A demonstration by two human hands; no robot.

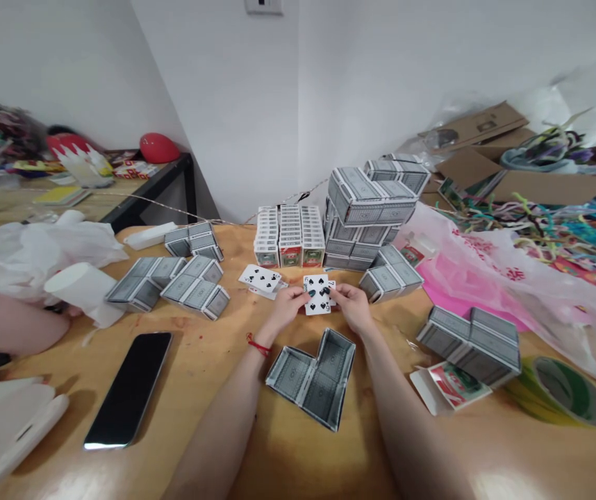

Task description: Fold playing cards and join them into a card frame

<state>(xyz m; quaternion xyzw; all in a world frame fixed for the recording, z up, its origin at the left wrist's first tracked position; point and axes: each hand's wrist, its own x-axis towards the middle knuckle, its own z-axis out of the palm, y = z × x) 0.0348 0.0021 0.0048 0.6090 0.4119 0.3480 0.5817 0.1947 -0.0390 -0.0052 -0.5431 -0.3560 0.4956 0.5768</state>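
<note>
My left hand (288, 305) pinches the left side of a six of spades playing card (318, 303), thumb on its face. On the other side, my right hand (351, 305) is closed on playing cards too; a seven shows partly behind the six. A few loose playing cards (261, 277) lie on the table just left of my left hand. Between my forearms rests an open L-shaped piece folded from grey-backed cards (315, 375), its hollow facing up. Beyond my hands stand rows of card boxes (290, 239).
Grey card blocks are stacked (368, 208) at the back right, with more card blocks (194, 285) at left. A phone (130, 389) lies front left, near a white paper roll (71, 286). Green tape (563, 392) and an opened card box (457, 385) sit at right.
</note>
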